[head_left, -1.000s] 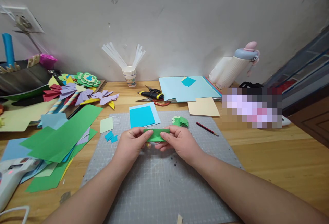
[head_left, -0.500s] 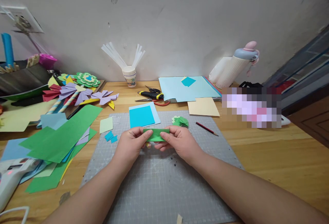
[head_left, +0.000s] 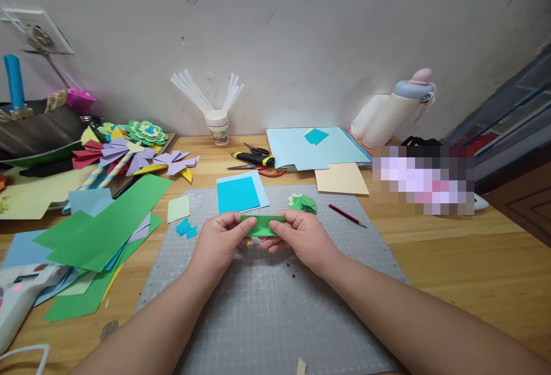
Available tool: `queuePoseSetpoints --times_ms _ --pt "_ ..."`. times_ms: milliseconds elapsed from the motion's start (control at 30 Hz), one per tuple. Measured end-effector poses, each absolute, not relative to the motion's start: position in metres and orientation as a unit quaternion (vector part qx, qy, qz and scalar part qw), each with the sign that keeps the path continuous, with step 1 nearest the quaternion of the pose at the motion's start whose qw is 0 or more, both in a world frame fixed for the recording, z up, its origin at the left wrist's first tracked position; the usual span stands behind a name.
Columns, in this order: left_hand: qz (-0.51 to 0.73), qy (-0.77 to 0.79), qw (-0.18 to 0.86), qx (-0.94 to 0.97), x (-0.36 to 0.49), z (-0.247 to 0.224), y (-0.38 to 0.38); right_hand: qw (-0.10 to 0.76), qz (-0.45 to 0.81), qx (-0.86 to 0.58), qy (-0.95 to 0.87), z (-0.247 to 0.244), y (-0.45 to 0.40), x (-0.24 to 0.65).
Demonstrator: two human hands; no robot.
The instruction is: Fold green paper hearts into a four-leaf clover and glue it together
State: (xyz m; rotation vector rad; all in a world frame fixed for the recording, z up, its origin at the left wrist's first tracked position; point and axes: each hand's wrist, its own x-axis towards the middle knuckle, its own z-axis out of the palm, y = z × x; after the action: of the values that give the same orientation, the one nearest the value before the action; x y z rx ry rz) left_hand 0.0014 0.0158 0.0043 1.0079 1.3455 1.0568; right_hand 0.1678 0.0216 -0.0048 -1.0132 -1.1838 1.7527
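Observation:
A small green strip of paper (head_left: pixel 263 227), seemingly folded, is stretched level between both hands above the grey cutting mat (head_left: pixel 258 306). My left hand (head_left: pixel 221 237) pinches its left end, thumb on top. At the right end, my right hand (head_left: pixel 301 238) grips it the same way, with the fingers curled underneath. Just beyond the hands lie a bright blue paper square (head_left: pixel 238 193) and a green paper piece (head_left: pixel 302 203). Small blue paper scraps (head_left: pixel 185 228) rest left of my left hand. To the right of my right hand is a dark red pencil (head_left: pixel 346 215).
Green paper sheets (head_left: pixel 103 231) and a white glue gun (head_left: pixel 26 289) lie at the left, near paper flowers (head_left: pixel 148 132). Scissors (head_left: pixel 253 166), a paper cup (head_left: pixel 218 128) with white strips, pale blue sheets (head_left: pixel 293 148) and a bottle (head_left: pixel 391 111) stand or lie towards the wall.

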Motion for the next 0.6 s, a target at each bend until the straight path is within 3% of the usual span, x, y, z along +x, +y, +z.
queuePoseSetpoints --times_ms 333,600 --pt "0.465 0.547 0.529 0.452 0.0014 0.0025 0.0151 0.369 0.686 -0.401 -0.482 -0.0049 0.0220 0.1683" --pt "0.445 0.531 0.513 0.507 -0.0016 0.0013 0.0161 0.291 0.697 -0.401 -0.519 -0.0043 0.0201 0.1685"
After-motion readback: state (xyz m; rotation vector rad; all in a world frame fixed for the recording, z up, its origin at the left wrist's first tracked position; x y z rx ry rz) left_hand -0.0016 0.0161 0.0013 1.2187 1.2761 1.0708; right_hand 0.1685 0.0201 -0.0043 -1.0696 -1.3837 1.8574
